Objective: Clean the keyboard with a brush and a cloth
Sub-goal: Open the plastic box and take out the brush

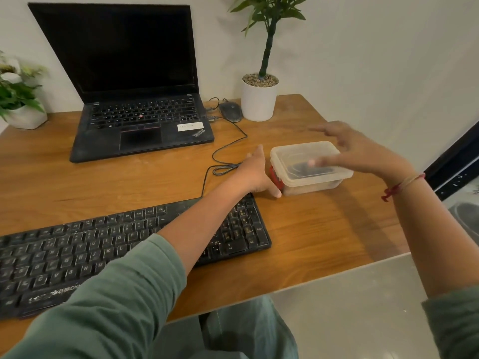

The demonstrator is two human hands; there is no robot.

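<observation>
A dusty black keyboard (116, 244) lies on the wooden desk (324, 229) at the lower left. To its upper right stands a clear plastic box with a lid (311, 164); something dark and something red show through it, too unclear to name. My left hand (255, 174) reaches over the keyboard's right end and presses against the box's left side, fingers straight. My right hand (355, 149) hovers spread over the lid, blurred, holding nothing. No brush or cloth is plainly visible.
An open black laptop (140, 125) sits at the back. A wired mouse (230, 111) and a white potted plant (259, 99) stand behind the box, a cable (225, 151) loops between. Another plant (20, 99) is far left. The desk edge runs diagonally at lower right.
</observation>
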